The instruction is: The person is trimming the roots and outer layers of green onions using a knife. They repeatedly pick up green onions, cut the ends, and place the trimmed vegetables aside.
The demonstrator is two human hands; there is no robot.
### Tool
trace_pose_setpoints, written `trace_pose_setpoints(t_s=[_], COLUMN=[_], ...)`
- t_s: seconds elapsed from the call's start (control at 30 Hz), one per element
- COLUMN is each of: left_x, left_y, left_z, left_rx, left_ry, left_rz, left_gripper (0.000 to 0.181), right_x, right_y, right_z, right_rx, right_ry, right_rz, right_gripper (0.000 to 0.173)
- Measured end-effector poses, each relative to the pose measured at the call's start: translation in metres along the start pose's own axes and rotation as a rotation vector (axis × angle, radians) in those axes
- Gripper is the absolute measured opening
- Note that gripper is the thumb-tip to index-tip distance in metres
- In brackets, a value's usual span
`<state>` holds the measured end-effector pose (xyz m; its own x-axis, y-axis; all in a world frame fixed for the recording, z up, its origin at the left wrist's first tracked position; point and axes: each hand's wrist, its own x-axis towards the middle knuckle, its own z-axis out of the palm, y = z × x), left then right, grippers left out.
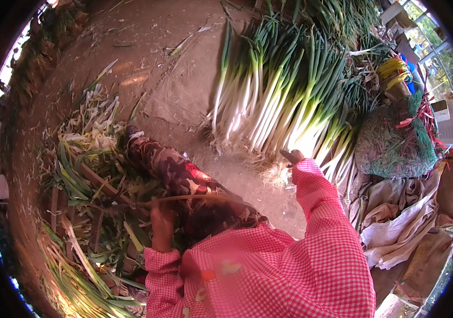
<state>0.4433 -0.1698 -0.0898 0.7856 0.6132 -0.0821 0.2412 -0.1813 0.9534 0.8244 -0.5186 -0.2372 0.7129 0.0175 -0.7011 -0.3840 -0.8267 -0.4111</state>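
Note:
My right hand [293, 156] reaches out to the white stalks and roots of a row of large green onions [268, 115]. It is at the root end of the row. The sleeve cuts off part of that hand, so its grip is unclear. Low on the left, my left hand [162, 224] is blurred beside my camouflage-patterned leg [194, 183]. A thin brown curved strip [194, 196] passes across the top of it and over the leg; whether the fingers hold it does not show. Under and beyond this hand lie stripped onion leaves [71, 175].
Pale peelings [99, 115] lie on the dirt floor [123, 43]. Loose onions [87, 262] rest at lower left among wooden slats [101, 181]. At right are a green net sack [397, 139], crumpled cloth [401, 218], yellow ties [393, 71] and a carton [447, 123].

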Motion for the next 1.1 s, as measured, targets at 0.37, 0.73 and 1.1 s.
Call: trace_pose_setpoints(t_s=[0.37, 0.73, 1.1], left_x=[0.016, -0.053, -0.08], left_y=[-0.046, 0.046, 0.061], left_z=[-0.015, -0.023, -0.027], left_rx=[-1.213, -1.099, -0.854], left_ry=[0.385, 0.464, 0.694], left_rz=[-0.402, -0.351, -0.107], left_gripper=[0.019, 0.02, 0.032], right_x=[-0.023, -0.01, -0.033], right_y=[-0.056, -0.043, -0.036], right_z=[0.044, -0.034, -0.07], right_rx=[-0.296, -0.281, -0.616], right_ry=[0.213, 0.103, -0.169], right_rz=[0.084, -0.026, -0.129], right_gripper=[0.05, 0.044, 0.041])
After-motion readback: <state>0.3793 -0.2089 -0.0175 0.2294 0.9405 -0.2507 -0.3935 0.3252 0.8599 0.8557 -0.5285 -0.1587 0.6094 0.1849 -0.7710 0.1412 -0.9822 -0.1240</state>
